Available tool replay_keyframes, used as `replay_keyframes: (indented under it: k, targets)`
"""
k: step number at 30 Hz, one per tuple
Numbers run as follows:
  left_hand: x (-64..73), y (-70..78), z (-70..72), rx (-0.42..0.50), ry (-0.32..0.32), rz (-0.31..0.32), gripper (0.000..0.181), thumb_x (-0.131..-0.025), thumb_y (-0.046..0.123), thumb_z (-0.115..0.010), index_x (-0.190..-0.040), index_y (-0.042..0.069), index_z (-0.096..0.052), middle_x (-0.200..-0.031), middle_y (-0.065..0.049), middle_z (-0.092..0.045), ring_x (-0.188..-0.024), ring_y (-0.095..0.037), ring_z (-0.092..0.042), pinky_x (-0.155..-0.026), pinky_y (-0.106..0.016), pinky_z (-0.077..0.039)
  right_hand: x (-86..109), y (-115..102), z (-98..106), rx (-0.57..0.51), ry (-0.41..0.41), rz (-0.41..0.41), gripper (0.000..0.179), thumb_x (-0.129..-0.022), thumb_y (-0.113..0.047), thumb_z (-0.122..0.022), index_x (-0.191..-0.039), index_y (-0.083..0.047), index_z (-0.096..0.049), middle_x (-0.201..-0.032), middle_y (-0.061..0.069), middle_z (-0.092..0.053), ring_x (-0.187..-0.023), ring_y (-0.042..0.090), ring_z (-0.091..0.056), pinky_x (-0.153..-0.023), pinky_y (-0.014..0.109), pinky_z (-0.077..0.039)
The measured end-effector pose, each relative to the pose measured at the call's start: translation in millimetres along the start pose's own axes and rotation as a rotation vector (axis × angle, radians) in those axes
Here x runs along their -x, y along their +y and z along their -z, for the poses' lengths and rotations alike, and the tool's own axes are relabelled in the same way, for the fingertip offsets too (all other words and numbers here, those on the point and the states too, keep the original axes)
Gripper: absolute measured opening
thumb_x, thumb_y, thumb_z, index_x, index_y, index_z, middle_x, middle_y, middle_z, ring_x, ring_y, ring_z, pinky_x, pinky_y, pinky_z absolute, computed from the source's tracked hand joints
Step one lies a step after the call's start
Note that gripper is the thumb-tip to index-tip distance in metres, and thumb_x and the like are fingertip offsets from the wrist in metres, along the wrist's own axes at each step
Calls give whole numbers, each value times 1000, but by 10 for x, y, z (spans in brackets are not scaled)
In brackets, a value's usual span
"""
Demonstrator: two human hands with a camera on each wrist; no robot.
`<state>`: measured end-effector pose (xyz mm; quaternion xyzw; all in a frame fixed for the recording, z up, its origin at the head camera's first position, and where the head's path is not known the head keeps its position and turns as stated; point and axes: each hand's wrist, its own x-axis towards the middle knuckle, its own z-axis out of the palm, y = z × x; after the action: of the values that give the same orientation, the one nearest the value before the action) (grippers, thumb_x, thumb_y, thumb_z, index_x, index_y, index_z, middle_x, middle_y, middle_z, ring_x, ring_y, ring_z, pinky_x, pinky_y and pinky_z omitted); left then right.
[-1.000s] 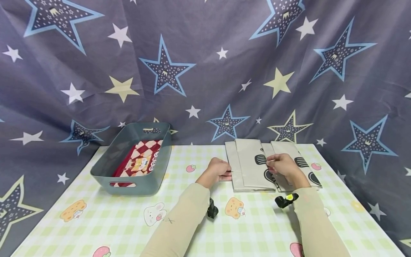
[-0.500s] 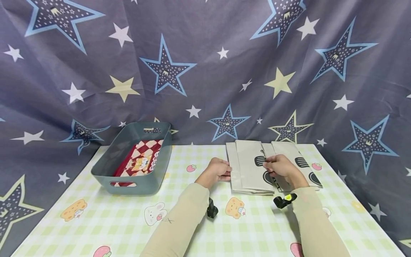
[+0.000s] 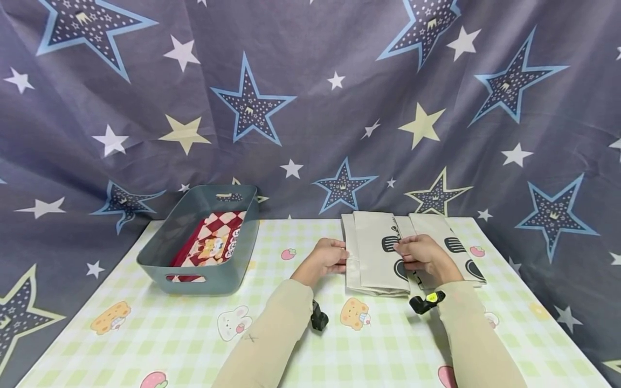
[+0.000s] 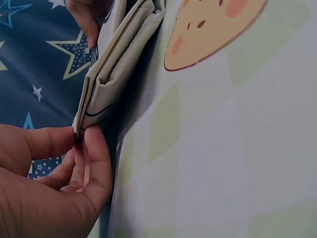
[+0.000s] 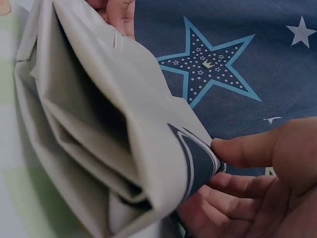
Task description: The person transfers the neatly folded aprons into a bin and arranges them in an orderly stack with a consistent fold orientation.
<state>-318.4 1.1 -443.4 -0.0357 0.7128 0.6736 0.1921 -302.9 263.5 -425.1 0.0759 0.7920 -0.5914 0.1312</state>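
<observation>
A folded cream cloth [image 3: 375,253] with black spatula and pan prints is at the back right of the table. My left hand [image 3: 325,258] pinches its left edge between thumb and fingers, as the left wrist view shows at the layered edge [image 4: 99,94]. At the opposite edge, my right hand [image 3: 424,256] pinches the cloth by a dark printed part. In the right wrist view the cloth's [image 5: 153,124] folds gape along the near side. A similar folded cream cloth [image 3: 439,231] lies just to the right, partly hidden by my right hand.
A grey-blue plastic bin [image 3: 199,283] with handle holes stands at the back left. Inside it lies a red-and-cream checked cloth [image 3: 213,242] with a cartoon print. A starry curtain [image 3: 310,108] hangs behind the green-checked table [image 3: 194,345].
The held cloth has shifted slightly toward me and left, its near edge now lower than the neighbouring cloth's. My right hand has moved a little left with it. The bin has not moved.
</observation>
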Motion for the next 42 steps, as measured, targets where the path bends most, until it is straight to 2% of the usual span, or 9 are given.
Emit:
replay_keyframes:
  k: [6,13,20,26,33,37,42]
  targets:
    - [8,-27,23,22,-6,-13,32,-95,-2,-65,-127,0,-63,-95,-13,-67,-78,-20,-65,-72,-32,-60,-21,1,7,-79,0,-22,30,-98,-11,-67,-122,2,-54,-83,-6,-61,-71,8,-59,-70,32,-57]
    - [34,-29,79,50,-23,-28,36,-95,-2,-64,-131,1,-61,-96,-13,-68,-79,-20,-66,-70,-31,-59,-28,-3,-20,-128,-34,0,42,-99,-13,-67,-133,3,-49,-83,-8,-60,-68,4,-57,-71,31,-55]
    - [80,36,148,59,-38,-66,36,-96,-1,-64,-133,1,-61,-91,-10,-68,-74,-17,-64,-70,-30,-58,-24,-36,-53,-222,-67,12,14,-98,-8,-66,-108,-8,-56,-68,-10,-59,-60,4,-55,-66,29,-53]
    - [113,33,159,68,-43,-52,35,-97,1,-64,-131,1,-61,-89,-10,-68,-72,-16,-64,-68,-28,-59,-10,-44,-78,-217,-80,3,13,-98,-8,-66,-107,-9,-56,-68,-9,-57,-61,5,-54,-69,31,-49]
    - [130,45,128,107,-35,-24,35,-94,3,-69,-128,1,-64,-90,-9,-68,-74,-17,-64,-75,-33,-59,-20,-49,-77,-223,-78,3,15,-99,-10,-67,-110,-9,-56,-70,-11,-58,-60,2,-55,-69,30,-47]
    - [136,47,120,107,-32,-14,41,-90,3,-74,-128,1,-63,-89,-8,-69,-72,-16,-65,-69,-30,-58,-3,-60,-73,-224,-81,0,15,-99,-11,-67,-110,-9,-56,-70,-11,-58,-60,2,-55,-69,31,-47]
    - [129,42,113,106,-30,-21,44,-88,1,-75,-130,0,-61,-90,-9,-70,-72,-17,-65,-64,-27,-57,13,-67,-56,-228,-83,10,15,-99,-10,-66,-111,-8,-56,-69,-12,-59,-59,2,-55,-67,30,-48]
